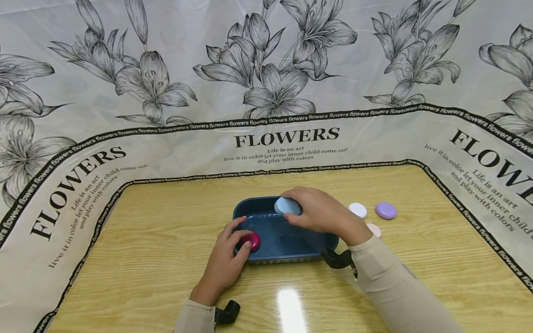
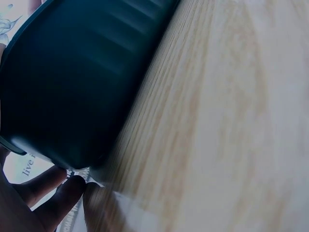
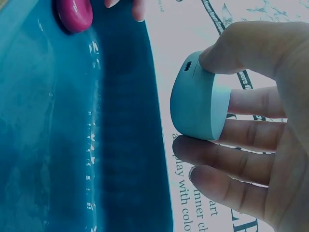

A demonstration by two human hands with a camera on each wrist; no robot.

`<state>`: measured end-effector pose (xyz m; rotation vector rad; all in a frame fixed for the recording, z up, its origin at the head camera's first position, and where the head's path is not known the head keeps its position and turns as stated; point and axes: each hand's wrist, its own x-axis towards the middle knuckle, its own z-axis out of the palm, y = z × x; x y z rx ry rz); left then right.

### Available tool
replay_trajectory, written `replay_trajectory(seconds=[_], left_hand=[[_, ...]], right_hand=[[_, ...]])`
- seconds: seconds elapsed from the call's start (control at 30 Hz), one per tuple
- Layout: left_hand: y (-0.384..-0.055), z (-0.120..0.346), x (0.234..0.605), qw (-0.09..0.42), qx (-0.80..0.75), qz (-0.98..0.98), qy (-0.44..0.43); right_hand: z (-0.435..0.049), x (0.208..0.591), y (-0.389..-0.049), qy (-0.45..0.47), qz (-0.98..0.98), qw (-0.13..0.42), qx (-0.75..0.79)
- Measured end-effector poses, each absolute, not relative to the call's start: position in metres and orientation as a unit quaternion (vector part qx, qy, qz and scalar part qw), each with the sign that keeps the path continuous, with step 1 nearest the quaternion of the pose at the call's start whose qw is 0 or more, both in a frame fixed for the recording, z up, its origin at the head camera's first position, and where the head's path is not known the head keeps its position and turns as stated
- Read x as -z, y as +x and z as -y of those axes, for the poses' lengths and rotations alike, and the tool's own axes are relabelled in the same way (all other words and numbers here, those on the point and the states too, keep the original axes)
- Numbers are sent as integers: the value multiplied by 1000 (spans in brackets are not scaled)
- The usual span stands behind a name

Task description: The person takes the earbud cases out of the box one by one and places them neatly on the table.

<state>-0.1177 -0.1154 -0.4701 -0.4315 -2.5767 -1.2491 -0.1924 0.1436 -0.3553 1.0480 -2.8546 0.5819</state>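
My right hand [image 1: 316, 208] pinches a light blue puck-shaped device [image 3: 195, 99] between thumb and fingers, above the far side of a dark blue tray [image 1: 287, 236]. A small port slot shows on the device's side in the right wrist view. At the tray's left end, my left hand [image 1: 226, 254] has its thumb and index finger about a glossy magenta puck [image 1: 254, 242] inside the tray. Other left fingers [image 2: 58, 205] spread near the tray's outer wall. From the right wrist, the magenta puck [image 3: 75, 14] shows with two left fingertips near it.
Right of the tray, a white puck [image 1: 357, 210], a purple puck [image 1: 386, 210] and a pale pink puck [image 1: 374, 230] lie on the wooden table [image 1: 166, 240]. The pink one is partly hidden by the right wrist. A flower-printed cloth [image 1: 200, 152] surrounds the table's back and sides.
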Motion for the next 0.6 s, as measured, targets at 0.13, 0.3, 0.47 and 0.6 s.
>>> replay_trajectory(seconds=[0.13, 0.3, 0.47, 0.6], left_hand=[[-119, 117, 470, 129, 431, 879, -156], [-122, 118, 469, 134, 432, 876, -166], [-122, 119, 469, 132, 430, 878, -165], [-120, 120, 468, 125, 434, 877, -165]], right_hand=[[-147, 356, -191, 328, 922, 26, -206], [-153, 357, -188, 313, 919, 30, -236], [-159, 361, -184, 306, 916, 33, -256], [-162, 365, -180, 291, 915, 31, -277]])
